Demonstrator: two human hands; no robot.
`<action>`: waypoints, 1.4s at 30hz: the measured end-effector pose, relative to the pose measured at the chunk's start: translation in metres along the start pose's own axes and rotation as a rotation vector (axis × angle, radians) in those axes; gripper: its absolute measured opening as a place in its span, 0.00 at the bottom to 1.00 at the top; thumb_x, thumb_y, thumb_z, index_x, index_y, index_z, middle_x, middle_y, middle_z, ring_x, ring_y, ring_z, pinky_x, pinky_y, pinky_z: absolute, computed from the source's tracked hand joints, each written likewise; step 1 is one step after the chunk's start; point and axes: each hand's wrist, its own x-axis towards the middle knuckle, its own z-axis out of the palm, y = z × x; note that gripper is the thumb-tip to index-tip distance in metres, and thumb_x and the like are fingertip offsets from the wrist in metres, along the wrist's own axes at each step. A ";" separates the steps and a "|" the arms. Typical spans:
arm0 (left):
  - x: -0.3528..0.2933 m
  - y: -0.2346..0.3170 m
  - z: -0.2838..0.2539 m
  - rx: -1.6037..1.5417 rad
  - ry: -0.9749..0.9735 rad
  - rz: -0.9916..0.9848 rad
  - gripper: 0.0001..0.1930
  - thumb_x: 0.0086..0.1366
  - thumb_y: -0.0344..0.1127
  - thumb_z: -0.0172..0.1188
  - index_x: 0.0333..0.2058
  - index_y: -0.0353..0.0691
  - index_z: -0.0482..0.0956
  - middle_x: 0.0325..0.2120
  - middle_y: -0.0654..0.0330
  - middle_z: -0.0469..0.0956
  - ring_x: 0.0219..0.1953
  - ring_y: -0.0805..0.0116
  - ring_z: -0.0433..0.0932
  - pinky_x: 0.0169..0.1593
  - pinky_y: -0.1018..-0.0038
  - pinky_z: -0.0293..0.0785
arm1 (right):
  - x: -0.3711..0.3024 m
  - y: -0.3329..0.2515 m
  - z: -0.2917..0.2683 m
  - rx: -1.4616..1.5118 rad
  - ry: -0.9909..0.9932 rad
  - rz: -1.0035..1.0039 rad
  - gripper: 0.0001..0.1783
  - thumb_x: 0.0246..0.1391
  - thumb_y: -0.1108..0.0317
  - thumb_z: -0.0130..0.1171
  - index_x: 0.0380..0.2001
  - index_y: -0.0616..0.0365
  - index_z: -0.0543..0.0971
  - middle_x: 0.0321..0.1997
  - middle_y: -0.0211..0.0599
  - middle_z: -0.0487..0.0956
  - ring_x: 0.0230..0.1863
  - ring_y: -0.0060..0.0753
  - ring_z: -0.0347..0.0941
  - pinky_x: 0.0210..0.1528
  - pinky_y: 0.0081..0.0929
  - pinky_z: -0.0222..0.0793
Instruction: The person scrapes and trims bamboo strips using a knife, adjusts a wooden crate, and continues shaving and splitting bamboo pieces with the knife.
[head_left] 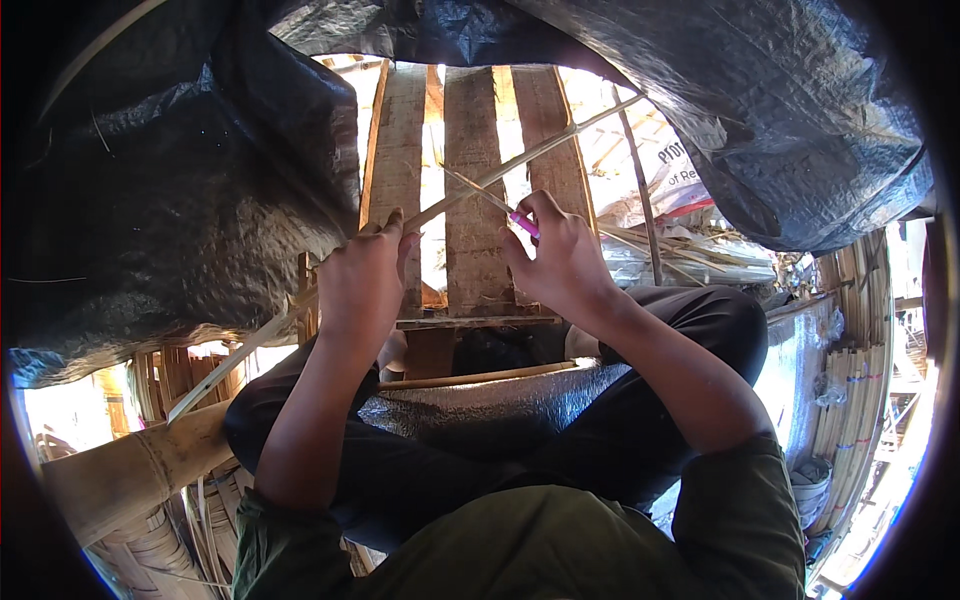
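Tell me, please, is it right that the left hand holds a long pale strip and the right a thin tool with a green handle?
Not quite: the handle is purple, not green, as the head view shows. The left hand holds the long pale strip, the right hand the thin tool.

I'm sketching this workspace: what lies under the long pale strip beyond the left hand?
Wooden planks with bright gaps between them show beneath the strip. The parts directly behind it, and behind the left hand holding it, are covered from view.
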 end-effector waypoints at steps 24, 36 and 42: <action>-0.014 0.012 -0.004 -0.075 -0.098 0.121 0.12 0.73 0.41 0.58 0.36 0.38 0.79 0.33 0.52 0.83 0.35 0.50 0.85 0.40 0.57 0.81 | 0.028 -0.002 0.010 0.647 -0.182 0.661 0.26 0.67 0.49 0.62 0.19 0.50 0.69 0.15 0.23 0.66 0.13 0.17 0.61 0.14 0.27 0.54; -0.019 -0.017 -0.044 -0.149 -0.212 0.243 0.13 0.70 0.42 0.61 0.37 0.37 0.84 0.32 0.52 0.83 0.35 0.47 0.83 0.42 0.56 0.78 | 0.030 0.014 0.024 0.352 -0.037 0.574 0.23 0.58 0.56 0.65 0.15 0.55 0.71 0.14 0.24 0.67 0.17 0.17 0.60 0.20 0.31 0.56; -0.022 -0.006 -0.030 -0.187 -0.450 0.087 0.18 0.76 0.44 0.53 0.35 0.34 0.80 0.28 0.45 0.82 0.35 0.44 0.84 0.43 0.51 0.77 | 0.039 0.020 0.017 0.204 -0.043 0.542 0.28 0.58 0.49 0.65 0.14 0.58 0.72 0.13 0.28 0.69 0.18 0.22 0.64 0.24 0.35 0.60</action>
